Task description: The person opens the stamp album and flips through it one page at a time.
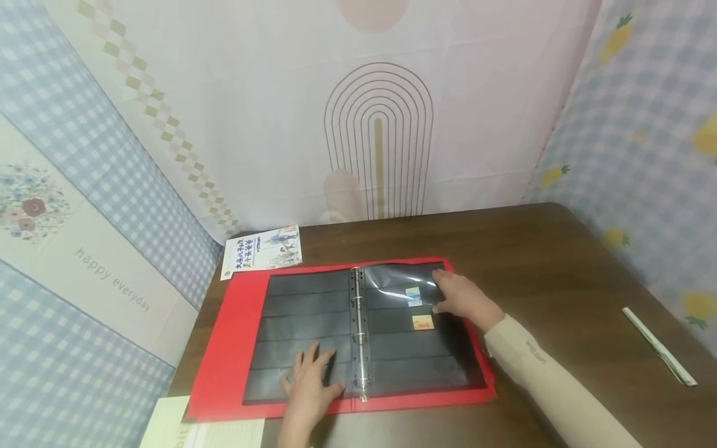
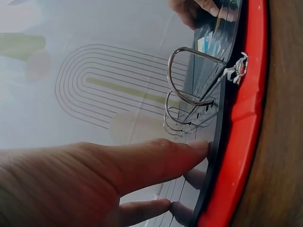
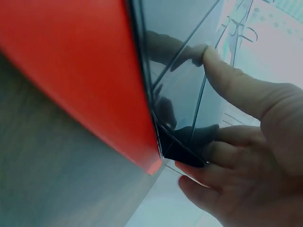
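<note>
— What lies closest, at the near edge of the dark wooden table (image 1: 560, 261)?

— A pale sheet of paper (image 1: 168, 426) at the near left corner. Just beyond it the left hand (image 1: 310, 389) presses flat, fingers straight and spread, on the lower left black page of the open red ring binder (image 1: 229, 336). It grips nothing.

— And the binder itself?

— It lies open in the middle of the table, its metal rings (image 1: 358, 330) running down the centre. On the right page sit two small stamps: an orange one (image 1: 422, 322) and, above it, a blue one (image 1: 414, 296).

— The right hand?

— The right hand (image 1: 462, 297) pinches the upper outer corner of a glossy black pocket sheet (image 1: 398, 277), thumb on top, fingers underneath, the sheet curling up off the page.

— Farther out?

— A white pen (image 1: 660, 346) lies well apart on the right, and a printed white booklet (image 1: 262, 250) touches the binder's far left corner, near the patterned cloth backdrop (image 1: 378, 143).
</note>
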Motion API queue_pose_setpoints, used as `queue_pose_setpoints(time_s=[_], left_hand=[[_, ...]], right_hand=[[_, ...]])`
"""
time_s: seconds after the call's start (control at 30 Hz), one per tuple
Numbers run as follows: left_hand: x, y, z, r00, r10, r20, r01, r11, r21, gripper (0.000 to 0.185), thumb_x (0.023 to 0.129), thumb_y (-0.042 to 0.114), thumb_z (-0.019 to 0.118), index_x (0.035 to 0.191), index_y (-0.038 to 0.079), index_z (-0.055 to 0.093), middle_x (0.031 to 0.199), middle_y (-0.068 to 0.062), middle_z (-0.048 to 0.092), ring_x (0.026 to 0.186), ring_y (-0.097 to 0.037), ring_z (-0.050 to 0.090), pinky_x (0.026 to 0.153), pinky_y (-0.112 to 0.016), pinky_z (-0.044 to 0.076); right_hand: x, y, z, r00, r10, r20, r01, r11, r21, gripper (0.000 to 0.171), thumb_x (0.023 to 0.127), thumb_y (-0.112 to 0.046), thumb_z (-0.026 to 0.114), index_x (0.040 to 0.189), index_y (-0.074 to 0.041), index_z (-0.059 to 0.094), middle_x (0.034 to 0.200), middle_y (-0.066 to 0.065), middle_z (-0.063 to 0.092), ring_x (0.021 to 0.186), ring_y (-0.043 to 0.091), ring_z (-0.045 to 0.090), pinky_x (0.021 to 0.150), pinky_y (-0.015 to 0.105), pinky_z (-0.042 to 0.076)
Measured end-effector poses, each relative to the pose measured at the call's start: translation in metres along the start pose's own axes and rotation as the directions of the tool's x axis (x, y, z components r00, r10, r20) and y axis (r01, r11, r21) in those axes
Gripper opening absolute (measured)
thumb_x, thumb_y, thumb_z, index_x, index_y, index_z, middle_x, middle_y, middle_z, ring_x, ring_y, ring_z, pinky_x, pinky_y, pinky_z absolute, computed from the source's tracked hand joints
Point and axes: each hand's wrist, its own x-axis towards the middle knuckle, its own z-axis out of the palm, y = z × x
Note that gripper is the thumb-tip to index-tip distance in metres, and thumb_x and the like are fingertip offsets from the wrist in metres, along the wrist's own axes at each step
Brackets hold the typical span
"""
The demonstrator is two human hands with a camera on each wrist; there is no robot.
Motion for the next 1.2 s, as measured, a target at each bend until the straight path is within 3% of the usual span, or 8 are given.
queue_pose_setpoints(time_s=[0.13, 0.23, 0.43, 0.67, 0.87, 0.97, 1.2], left_hand=[[-0.001, -0.001, 0.002, 1.0, -0.001, -0.004, 0.001, 1.0, -0.006, 0.062, 0.073, 0.012, 0.087, 0.13, 0.007, 0.066, 0.153, -0.023, 0.041, 0.142, -0.056, 0.023, 0.099, -0.087, 0.002], [-0.003, -0.003, 0.002, 1.0, 0.019, -0.014, -0.019, 1.0, 0.018, 0.062, 0.072, 0.013, 0.088, 0.13, 0.007, 0.066, 0.152, -0.024, 0.041, 0.141, -0.057, 0.025, 0.098, -0.088, 0.004], [-0.004, -0.004, 0.002, 0.998, 0.048, -0.027, -0.047, 0.998, 0.039, 0.062, 0.073, 0.015, 0.088, 0.13, 0.008, 0.065, 0.152, -0.024, 0.042, 0.14, -0.057, 0.027, 0.097, -0.089, 0.006], [-0.003, -0.004, 0.003, 0.999, 0.035, -0.026, -0.034, 0.999, 0.03, 0.062, 0.074, 0.016, 0.087, 0.131, 0.009, 0.065, 0.152, -0.023, 0.042, 0.141, -0.055, 0.027, 0.098, -0.088, 0.006], [-0.004, -0.005, 0.004, 1.0, 0.021, -0.021, -0.02, 0.999, 0.03, 0.062, 0.074, 0.016, 0.088, 0.131, 0.009, 0.065, 0.152, -0.023, 0.042, 0.142, -0.055, 0.026, 0.099, -0.088, 0.006], [-0.004, -0.003, 0.003, 0.999, 0.024, -0.021, -0.023, 0.999, 0.026, 0.063, 0.075, 0.017, 0.087, 0.132, 0.009, 0.064, 0.153, -0.023, 0.041, 0.142, -0.054, 0.025, 0.1, -0.086, 0.005], [-0.004, -0.003, 0.003, 0.999, 0.046, -0.027, -0.045, 0.999, 0.025, 0.064, 0.075, 0.017, 0.087, 0.133, 0.007, 0.063, 0.154, -0.023, 0.04, 0.143, -0.055, 0.023, 0.101, -0.085, 0.002]], right_hand=[[0.0, 0.0, 0.003, 0.996, -0.04, -0.079, 0.038, 0.999, -0.031, 0.082, 0.074, -0.016, 0.091, 0.137, 0.018, 0.049, 0.138, 0.036, 0.052, 0.128, 0.05, 0.051, 0.107, 0.057, 0.042], [-0.001, 0.002, 0.003, 0.993, -0.058, -0.104, 0.062, 0.997, 0.035, 0.084, 0.072, -0.012, 0.091, 0.138, 0.018, 0.047, 0.136, 0.036, 0.054, 0.125, 0.05, 0.053, 0.104, 0.057, 0.044], [-0.002, 0.005, -0.008, 0.992, -0.05, -0.116, 0.072, 0.978, 0.198, 0.093, 0.071, -0.009, 0.091, 0.146, 0.013, 0.041, 0.134, 0.033, 0.057, 0.125, 0.049, 0.052, 0.105, 0.06, 0.042], [-0.004, 0.01, -0.007, 0.996, 0.032, -0.083, -0.006, 0.952, 0.305, 0.104, 0.072, -0.011, 0.09, 0.154, 0.007, 0.029, 0.144, 0.034, 0.048, 0.131, 0.05, 0.046, 0.108, 0.062, 0.038], [-0.004, 0.017, -0.007, 0.994, -0.01, -0.107, 0.05, 0.926, 0.375, 0.107, 0.071, -0.012, 0.09, 0.154, 0.01, 0.026, 0.143, 0.033, 0.049, 0.132, 0.05, 0.046, 0.108, 0.062, 0.038], [-0.002, 0.024, -0.011, 0.993, -0.021, -0.113, 0.07, 0.889, 0.453, 0.101, 0.075, -0.007, 0.087, 0.153, 0.012, 0.026, 0.145, 0.035, 0.046, 0.136, 0.051, 0.041, 0.11, 0.062, 0.035], [-0.002, 0.038, -0.016, 0.991, -0.086, -0.105, 0.133, 0.749, 0.649, 0.091, 0.081, 0.013, 0.069, 0.156, 0.009, 0.017, 0.16, 0.034, 0.019, 0.145, 0.055, 0.016, 0.115, 0.063, 0.021]])
